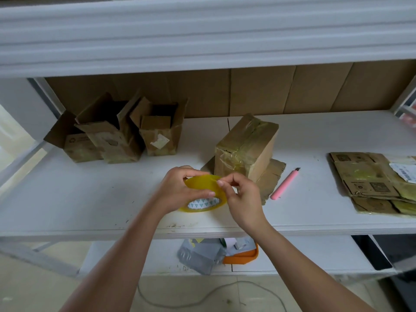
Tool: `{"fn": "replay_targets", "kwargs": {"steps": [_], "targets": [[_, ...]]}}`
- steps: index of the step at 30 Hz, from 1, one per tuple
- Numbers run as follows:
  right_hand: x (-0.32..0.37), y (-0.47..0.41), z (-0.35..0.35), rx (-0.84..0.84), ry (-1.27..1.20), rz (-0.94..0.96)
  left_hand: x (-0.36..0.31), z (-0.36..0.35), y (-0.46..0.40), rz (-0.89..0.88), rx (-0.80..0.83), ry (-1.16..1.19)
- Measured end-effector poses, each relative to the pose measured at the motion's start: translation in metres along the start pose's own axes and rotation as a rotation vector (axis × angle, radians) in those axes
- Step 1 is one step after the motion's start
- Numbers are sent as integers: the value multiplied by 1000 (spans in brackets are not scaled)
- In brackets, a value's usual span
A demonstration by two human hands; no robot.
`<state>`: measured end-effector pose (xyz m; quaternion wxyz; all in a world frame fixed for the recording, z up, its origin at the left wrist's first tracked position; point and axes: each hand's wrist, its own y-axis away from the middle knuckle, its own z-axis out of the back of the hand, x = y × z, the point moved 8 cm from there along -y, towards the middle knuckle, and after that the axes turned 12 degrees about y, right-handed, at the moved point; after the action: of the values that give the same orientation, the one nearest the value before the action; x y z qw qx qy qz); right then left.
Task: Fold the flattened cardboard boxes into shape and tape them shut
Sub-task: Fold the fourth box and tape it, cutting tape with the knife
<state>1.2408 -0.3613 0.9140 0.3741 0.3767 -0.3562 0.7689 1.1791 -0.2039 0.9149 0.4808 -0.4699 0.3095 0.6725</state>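
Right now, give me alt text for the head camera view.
Left hand holds a yellow tape roll while the right hand picks at its edge, above a white shelf with a taped box behind.

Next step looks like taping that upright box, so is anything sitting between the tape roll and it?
Nothing visible. The tape roll, gripped by the left hand and picked at by the right hand, sits just before the taped box. The pink cutter lies off to the right.
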Motion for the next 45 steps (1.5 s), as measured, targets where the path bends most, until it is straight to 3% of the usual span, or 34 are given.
{"fn": "replay_targets", "kwargs": {"steps": [7,17,22,25,30,37,45], "targets": [[12,-5,2,-29,133,103,-3,-5,-6,-15,28,33],[23,-18,4,-34,103,51,-2,-3,-10,14,48,77],[3,-20,-4,16,-305,-232,-1,-2,-9,29,68,86],[-4,-22,-8,63,-405,-281,-1,-3,-12,23,74,69],[0,-21,3,-17,4,-20,-2,-10,-22,68,72,83],[-12,-17,3,54,259,1,-2,-13,-25,66,77,65],[-16,-14,-3,6,97,-15,-5,-12,-19,51,-2,50]]}}
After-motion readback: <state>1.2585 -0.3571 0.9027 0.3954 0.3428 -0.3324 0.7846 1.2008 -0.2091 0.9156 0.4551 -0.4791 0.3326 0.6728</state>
